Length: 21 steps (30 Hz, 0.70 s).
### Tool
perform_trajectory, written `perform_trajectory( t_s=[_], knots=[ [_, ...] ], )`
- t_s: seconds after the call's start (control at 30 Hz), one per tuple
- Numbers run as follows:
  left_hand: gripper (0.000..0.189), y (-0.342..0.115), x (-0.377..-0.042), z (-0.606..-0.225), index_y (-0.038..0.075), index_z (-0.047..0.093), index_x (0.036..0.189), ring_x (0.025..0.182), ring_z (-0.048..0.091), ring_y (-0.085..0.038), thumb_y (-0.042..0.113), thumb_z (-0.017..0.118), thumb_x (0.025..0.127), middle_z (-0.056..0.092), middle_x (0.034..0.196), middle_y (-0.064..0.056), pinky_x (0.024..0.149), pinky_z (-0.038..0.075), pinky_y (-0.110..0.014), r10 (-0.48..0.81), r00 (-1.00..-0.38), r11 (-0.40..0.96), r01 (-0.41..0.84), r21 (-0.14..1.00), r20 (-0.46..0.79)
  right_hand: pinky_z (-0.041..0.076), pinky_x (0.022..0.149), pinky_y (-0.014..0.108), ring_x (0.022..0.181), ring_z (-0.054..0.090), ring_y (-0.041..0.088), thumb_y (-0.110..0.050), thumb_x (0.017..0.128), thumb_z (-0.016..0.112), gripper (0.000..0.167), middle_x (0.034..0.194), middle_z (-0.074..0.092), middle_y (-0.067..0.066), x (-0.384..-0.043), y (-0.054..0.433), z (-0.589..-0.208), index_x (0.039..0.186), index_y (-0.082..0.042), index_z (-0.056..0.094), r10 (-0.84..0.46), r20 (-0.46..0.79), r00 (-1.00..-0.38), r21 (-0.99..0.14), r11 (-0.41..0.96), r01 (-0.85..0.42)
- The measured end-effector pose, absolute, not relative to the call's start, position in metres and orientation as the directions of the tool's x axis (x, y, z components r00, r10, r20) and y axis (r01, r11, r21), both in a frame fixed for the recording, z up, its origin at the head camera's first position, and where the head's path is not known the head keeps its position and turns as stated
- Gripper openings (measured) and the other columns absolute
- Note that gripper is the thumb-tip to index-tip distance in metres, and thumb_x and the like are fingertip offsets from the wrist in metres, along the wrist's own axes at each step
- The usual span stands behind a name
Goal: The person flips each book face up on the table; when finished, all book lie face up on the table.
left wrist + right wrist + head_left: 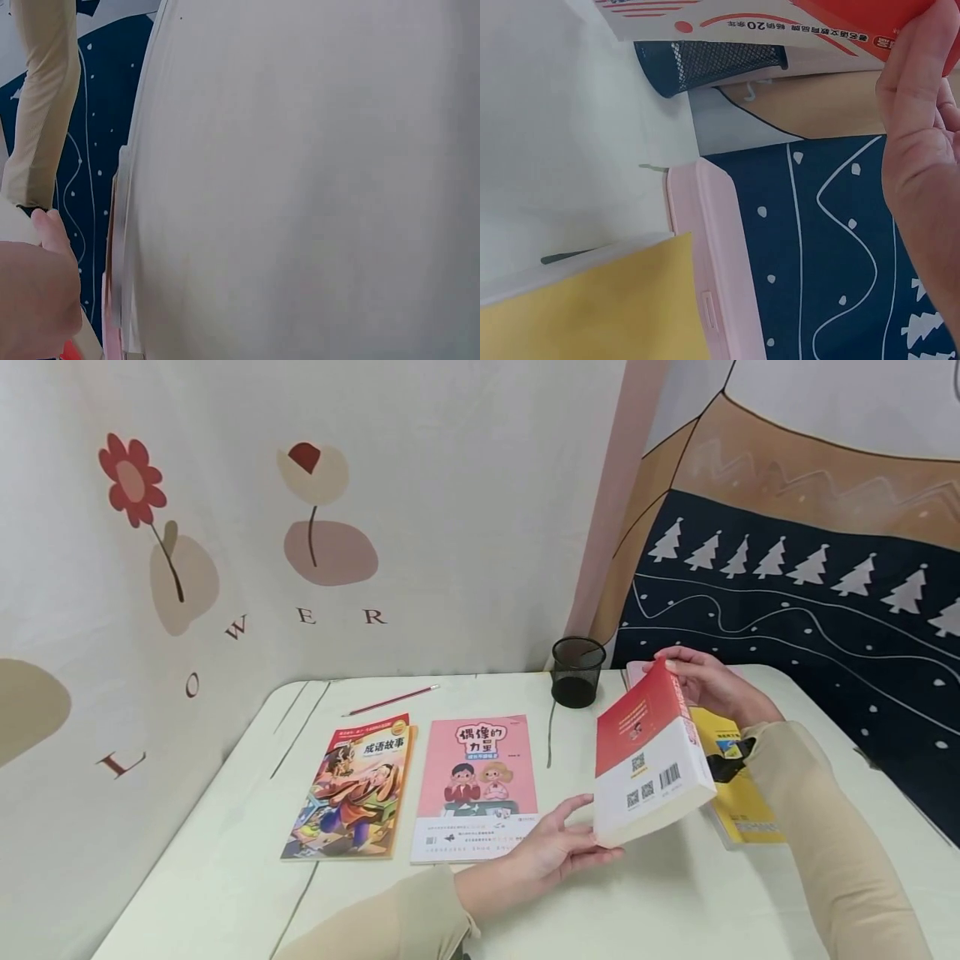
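A thick red and white book point(643, 739) is held tilted above the table, its back cover with printed codes facing me. My right hand point(708, 681) grips its upper right corner, and my left hand point(543, 856) holds its lower left corner between thumb and fingers. In the right wrist view, the book's cover point(765, 21) crosses the top beside my right hand point(922, 142). The left wrist view catches my left hand point(37, 296) at the lower left, with most of the book out of frame.
A colourful storybook point(356, 793) and a pink book point(480, 785) lie flat on the left. Behind them is a pencil point(392, 700). A black mesh pen holder point(577, 672) stands at the back. A yellow book point(738, 806) and pink case point(712, 247) lie at right.
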<state>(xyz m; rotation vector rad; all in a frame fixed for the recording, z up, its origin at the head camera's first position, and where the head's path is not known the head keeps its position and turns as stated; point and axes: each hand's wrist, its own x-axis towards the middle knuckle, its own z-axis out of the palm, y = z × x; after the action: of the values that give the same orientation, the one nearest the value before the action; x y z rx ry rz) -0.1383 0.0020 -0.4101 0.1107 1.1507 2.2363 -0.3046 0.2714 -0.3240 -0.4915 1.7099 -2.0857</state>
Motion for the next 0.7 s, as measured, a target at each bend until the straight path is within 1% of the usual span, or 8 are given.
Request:
perform_trajectory(
  t_s=[0.07, 0.13, 0.3, 0.43, 0.5, 0.63, 0.7],
  knots=[
    [0.048, 0.004, -0.137, -0.411, 0.004, 0.032, 0.129, 0.09, 0.058, -0.034, -0.011, 0.044, 0.085, 0.056, 0.106, -0.022, 0.082, 0.046, -0.037, 0.527, -0.824, -0.443, -0.476, 0.76, -0.209, 0.048, 0.079, 0.03, 0.091, 0.058, 0.017, -0.008, 0.094, 0.039, 0.02, 0.106, 0.06, 0.0, -0.304, 0.272, -0.323, 0.107, -0.014, 0.053, -0.501, 0.022, -0.865, -0.984, -0.164, 0.071],
    [0.047, 0.006, -0.136, -0.411, 0.003, 0.032, 0.128, 0.091, 0.057, -0.035, -0.012, 0.043, 0.085, 0.055, 0.105, -0.022, 0.081, 0.046, -0.037, 0.508, -0.834, -0.445, -0.467, 0.764, -0.213, 0.048, 0.078, 0.029, 0.09, 0.058, 0.016, -0.008, 0.094, 0.039, 0.019, 0.105, 0.06, 0.001, -0.305, 0.271, -0.322, 0.107, -0.012, 0.052, -0.498, 0.027, -0.867, -0.987, -0.153, 0.057],
    [0.041, 0.012, -0.132, -0.411, 0.0, 0.036, 0.122, 0.088, 0.059, -0.034, -0.011, 0.045, 0.084, 0.054, 0.101, -0.018, 0.079, 0.048, -0.036, 0.443, -0.866, -0.452, -0.439, 0.776, -0.232, 0.048, 0.078, 0.027, 0.089, 0.057, 0.016, -0.008, 0.093, 0.042, 0.017, 0.103, 0.06, 0.002, -0.306, 0.27, -0.321, 0.108, -0.009, 0.049, -0.482, 0.03, -0.875, -0.991, -0.126, 0.035],
    [0.035, 0.018, -0.128, -0.411, -0.002, 0.039, 0.115, 0.084, 0.06, -0.031, -0.01, 0.048, 0.082, 0.057, 0.092, -0.017, 0.076, 0.049, -0.032, 0.404, -0.882, -0.455, -0.422, 0.784, -0.241, 0.048, 0.079, 0.026, 0.09, 0.056, 0.015, -0.01, 0.092, 0.045, 0.015, 0.102, 0.061, 0.0, -0.306, 0.268, -0.321, 0.106, -0.012, 0.05, -0.446, 0.018, -0.895, -0.995, -0.093, 0.027],
    [0.033, 0.021, -0.127, -0.41, -0.003, 0.041, 0.113, 0.082, 0.061, -0.03, -0.011, 0.048, 0.081, 0.058, 0.089, -0.018, 0.075, 0.049, -0.031, 0.393, -0.888, -0.459, -0.415, 0.785, -0.239, 0.047, 0.08, 0.025, 0.091, 0.055, 0.015, -0.012, 0.092, 0.047, 0.014, 0.104, 0.06, 0.001, -0.307, 0.266, -0.32, 0.105, -0.014, 0.05, -0.429, 0.006, -0.903, -0.997, -0.073, 0.028],
    [0.031, 0.026, -0.124, -0.41, -0.005, 0.042, 0.111, 0.08, 0.061, -0.029, -0.011, 0.048, 0.081, 0.058, 0.088, -0.019, 0.074, 0.05, -0.03, 0.363, -0.901, -0.475, -0.399, 0.784, -0.239, 0.046, 0.081, 0.023, 0.093, 0.054, 0.015, -0.019, 0.089, 0.053, 0.016, 0.108, 0.058, 0.003, -0.308, 0.263, -0.32, 0.105, -0.016, 0.051, -0.366, -0.009, -0.931, -1.0, 0.003, 0.008],
    [0.029, 0.028, -0.123, -0.41, -0.005, 0.042, 0.11, 0.08, 0.061, -0.029, -0.011, 0.047, 0.081, 0.058, 0.088, -0.019, 0.074, 0.05, -0.03, 0.348, -0.906, -0.477, -0.391, 0.787, -0.239, 0.046, 0.081, 0.021, 0.094, 0.053, 0.015, -0.021, 0.088, 0.055, 0.017, 0.108, 0.058, 0.004, -0.308, 0.261, -0.319, 0.104, -0.016, 0.051, -0.344, -0.01, -0.939, -0.999, 0.04, -0.004]
  ],
)
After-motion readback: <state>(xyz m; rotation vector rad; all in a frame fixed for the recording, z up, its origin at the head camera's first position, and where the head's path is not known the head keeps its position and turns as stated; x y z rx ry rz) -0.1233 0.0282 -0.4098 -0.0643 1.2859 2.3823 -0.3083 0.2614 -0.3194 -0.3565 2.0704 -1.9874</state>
